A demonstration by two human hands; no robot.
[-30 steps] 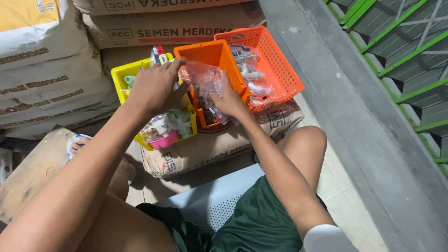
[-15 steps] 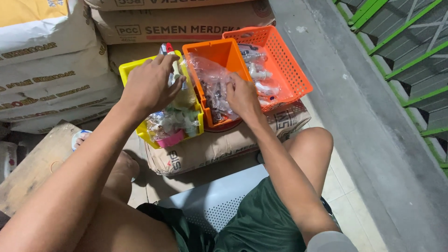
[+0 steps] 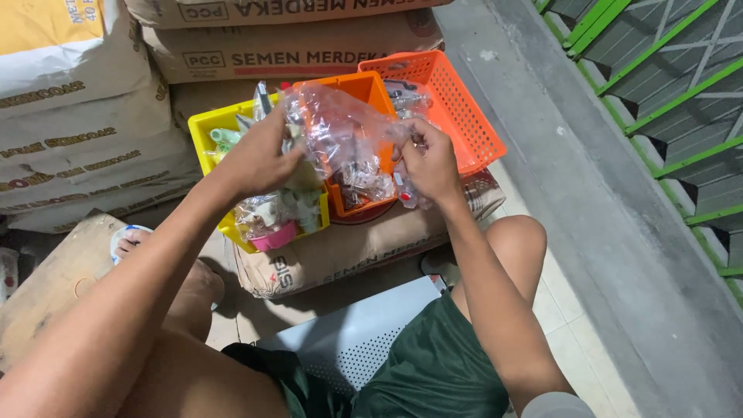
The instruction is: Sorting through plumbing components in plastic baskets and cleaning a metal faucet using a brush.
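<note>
Head camera: both hands grip a crinkled clear plastic bag (image 3: pixel 340 135) above the bins.
Left hand (image 3: pixel 259 159) pinches the bag's left edge, right hand (image 3: pixel 429 159) clutches its right end; small fittings inside, too jumbled to make out. Beneath it sit a yellow plastic bin (image 3: pixel 203 131), a smooth orange bin (image 3: pixel 371 87) and an orange mesh basket (image 3: pixel 464 116), all on paper cement sacks (image 3: pixel 348 248). More sacks (image 3: pixel 70 147) are stacked behind, cut off.

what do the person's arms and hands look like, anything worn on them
Both arms are bare from shoulder to fingertips: no sleeves, gloves or watch show. The left hand and right hand carry no rings or bands that can be made out. Lower down, dark green shorts are worn.
</note>
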